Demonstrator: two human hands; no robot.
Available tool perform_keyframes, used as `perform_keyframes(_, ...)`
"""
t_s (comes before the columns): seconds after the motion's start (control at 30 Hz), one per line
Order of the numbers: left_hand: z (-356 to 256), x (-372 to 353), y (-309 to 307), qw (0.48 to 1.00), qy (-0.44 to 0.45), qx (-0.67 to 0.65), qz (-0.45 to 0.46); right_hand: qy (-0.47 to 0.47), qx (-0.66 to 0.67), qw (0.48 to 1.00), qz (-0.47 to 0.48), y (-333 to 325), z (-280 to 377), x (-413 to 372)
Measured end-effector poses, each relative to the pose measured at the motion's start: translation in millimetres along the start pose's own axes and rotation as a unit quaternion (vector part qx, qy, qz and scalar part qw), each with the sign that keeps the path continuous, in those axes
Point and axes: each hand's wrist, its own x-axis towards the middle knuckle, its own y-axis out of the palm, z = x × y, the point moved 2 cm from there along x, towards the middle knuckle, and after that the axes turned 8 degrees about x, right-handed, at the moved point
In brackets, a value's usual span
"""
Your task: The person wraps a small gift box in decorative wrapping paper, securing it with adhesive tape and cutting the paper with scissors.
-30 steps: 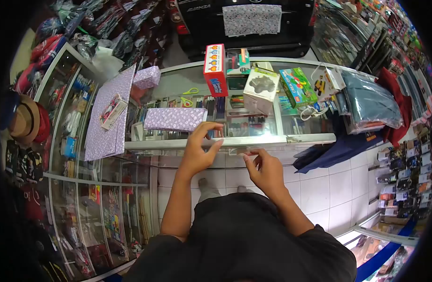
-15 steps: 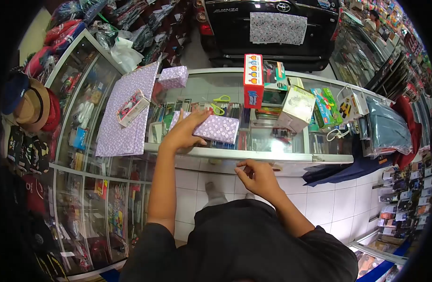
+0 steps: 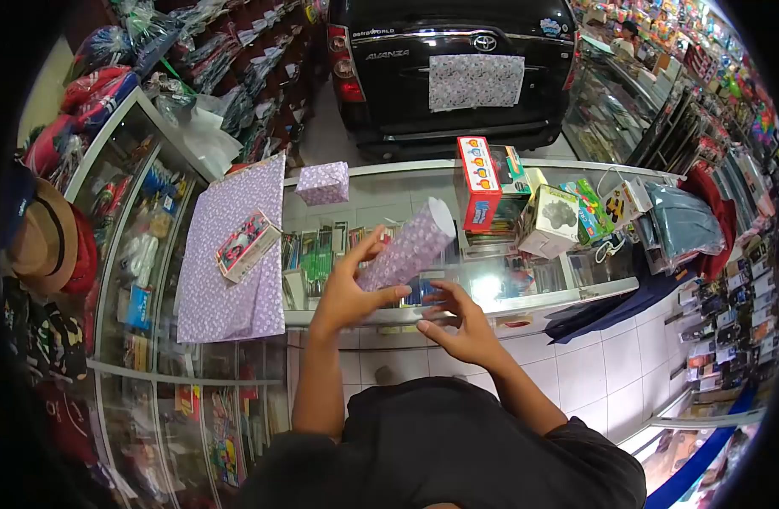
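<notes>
A parcel in lilac floral wrapping paper [image 3: 406, 246] is tilted up above the glass counter, its pale far end pointing away to the right. My left hand [image 3: 349, 290] grips its near end, with the thumb on one side and the fingers on the other. Close to the parcel's lower right side is my right hand [image 3: 464, 327], its fingers bent and apart, holding nothing. Left of my hands, sheets of the same floral paper [image 3: 215, 284] lie on the counter with a small picture box [image 3: 248, 244] on top. A wrapped floral box [image 3: 323, 183] stands farther back.
On the right of the glass counter [image 3: 389, 318] stand a red box [image 3: 479, 184], a white box [image 3: 550, 222], a green packet [image 3: 589, 209] and plastic-wrapped clothing [image 3: 682, 225]. Hats [image 3: 43, 237] hang at left. A black car [image 3: 457, 81] is parked beyond.
My left hand has raised and tilted the parcel, which lay flat on the counter. My right hand has moved closer to it. The yellow-green scissors behind it are no longer plainly visible.
</notes>
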Motion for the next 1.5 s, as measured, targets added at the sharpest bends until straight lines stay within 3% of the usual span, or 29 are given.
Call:
perform_keyframes(0.03,4,-3,3,0.989,-0.040,-0.139,0.008,-0.058,0.066,0.996,-0.024,9,4,3)
perform_keyframes(0.07,8,-5,7,0.978,-0.016,-0.206,0.007,-0.063,0.073,0.995,-0.013,15,1,9)
perform_keyframes(0.17,28,-17,10,0.957,-0.072,-0.270,0.074,-0.077,0.131,0.988,-0.034,37,11,24)
perform_keyframes(0.23,25,-21,16,0.959,-0.045,-0.274,0.054,-0.091,0.108,0.988,-0.058,47,11,30)
perform_keyframes(0.3,22,-26,11,0.951,-0.139,-0.274,0.045,-0.055,0.091,0.992,-0.075,56,18,34)
perform_keyframes(0.57,8,-39,-23,0.937,-0.050,-0.319,0.132,-0.085,0.110,0.979,-0.147,87,20,23)
perform_keyframes(0.77,16,-40,-28,0.926,-0.051,-0.333,0.170,-0.107,0.163,0.971,-0.139,98,22,11)
perform_keyframes(0.83,22,-38,-29,0.947,-0.008,-0.281,0.155,-0.089,0.172,0.972,-0.134,100,26,8)
perform_keyframes(1.07,21,-38,-38,0.938,-0.023,-0.304,0.163,-0.061,0.203,0.967,-0.143,108,32,6)
perform_keyframes(1.27,20,-40,-47,0.940,0.037,-0.298,0.163,-0.090,0.166,0.973,-0.135,112,34,9)
perform_keyframes(1.5,23,-39,-47,0.942,0.023,-0.303,0.144,-0.059,0.159,0.980,-0.108,107,36,11)
